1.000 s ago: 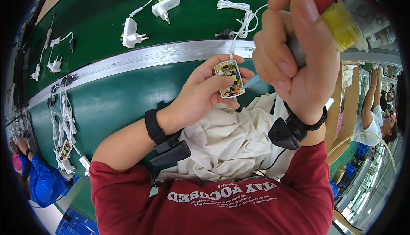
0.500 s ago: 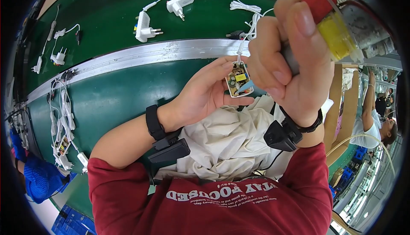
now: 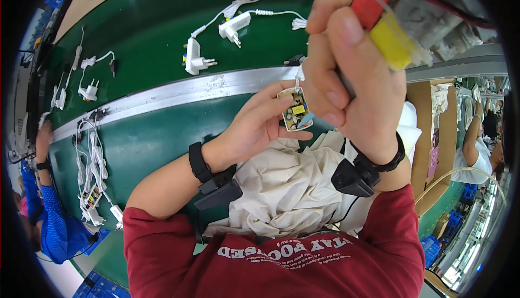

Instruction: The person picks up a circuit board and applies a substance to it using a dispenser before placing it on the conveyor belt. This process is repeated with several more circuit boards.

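My left hand point(image 3: 241, 127) grips a small white power adapter housing point(image 3: 290, 129) between thumb and fingers, its open side showing a circuit board with a yellow component point(image 3: 298, 109). A white cord point(image 3: 297, 81) runs up from its top end. My closed right hand point(image 3: 355, 76) holds a handheld dispenser point(image 3: 391, 43) with red and yellow parts and a blurred grey body. Its pale blue conical tip point(image 3: 307, 119) points down into the housing's lower right part. Whether the tip touches the board, and whether anything comes out of it, I cannot tell.
White plug adapters point(image 3: 199, 58) with coiled cords lie on the green surface beyond a metal rail point(image 3: 211, 85). Bundled white cords point(image 3: 93, 162) lie at left. Cream cloth point(image 3: 287, 184) covers my lap. A cardboard box point(image 3: 428, 151) stands at right. A co-worker's arm point(image 3: 46, 173) is at far left.
The whole view has shifted slightly. My hands keep nearly the same pose, with the dispenser's tip still over the housing's lower part. At far left a co-worker's arm now reaches toward the rail.
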Motion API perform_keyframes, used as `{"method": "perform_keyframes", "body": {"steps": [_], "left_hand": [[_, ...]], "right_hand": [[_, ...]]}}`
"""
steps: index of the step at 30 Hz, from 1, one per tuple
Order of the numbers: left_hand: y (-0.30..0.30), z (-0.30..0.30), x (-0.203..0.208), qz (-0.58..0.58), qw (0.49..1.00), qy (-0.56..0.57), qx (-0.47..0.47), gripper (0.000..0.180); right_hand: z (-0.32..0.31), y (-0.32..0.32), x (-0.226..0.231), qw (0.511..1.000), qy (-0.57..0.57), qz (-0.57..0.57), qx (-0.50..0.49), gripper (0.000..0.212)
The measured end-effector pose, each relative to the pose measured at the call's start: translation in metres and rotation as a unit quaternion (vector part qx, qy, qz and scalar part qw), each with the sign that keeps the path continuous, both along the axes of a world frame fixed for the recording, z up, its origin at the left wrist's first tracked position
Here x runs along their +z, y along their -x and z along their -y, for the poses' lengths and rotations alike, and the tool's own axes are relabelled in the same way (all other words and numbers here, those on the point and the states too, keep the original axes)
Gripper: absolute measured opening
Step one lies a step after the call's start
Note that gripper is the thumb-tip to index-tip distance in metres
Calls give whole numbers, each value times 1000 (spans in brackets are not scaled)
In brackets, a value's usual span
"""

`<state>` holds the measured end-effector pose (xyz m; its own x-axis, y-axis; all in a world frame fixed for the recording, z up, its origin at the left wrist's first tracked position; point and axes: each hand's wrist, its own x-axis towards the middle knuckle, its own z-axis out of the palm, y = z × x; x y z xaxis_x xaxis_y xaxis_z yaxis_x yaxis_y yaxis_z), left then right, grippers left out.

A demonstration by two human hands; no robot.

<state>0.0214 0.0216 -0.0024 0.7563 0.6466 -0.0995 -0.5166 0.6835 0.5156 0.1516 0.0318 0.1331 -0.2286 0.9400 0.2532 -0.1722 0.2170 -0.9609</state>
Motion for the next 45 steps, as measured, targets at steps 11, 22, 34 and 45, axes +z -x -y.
{"method": "perform_keyframes", "body": {"steps": [11,22,34,45], "left_hand": [[-65,-124,50,-64,665,-693,271,29],[-35,-80,67,-397,619,-604,307,30],[56,-112,55,-735,219,-595,240,16],[23,-32,77,-342,929,-141,4,29]], "right_hand": [[12,11,28,998,66,9,13,27],[19,12,40,997,79,10,-22,25],[27,8,51,995,95,-12,-16,23],[3,-15,42,997,62,17,-36,22]]}}
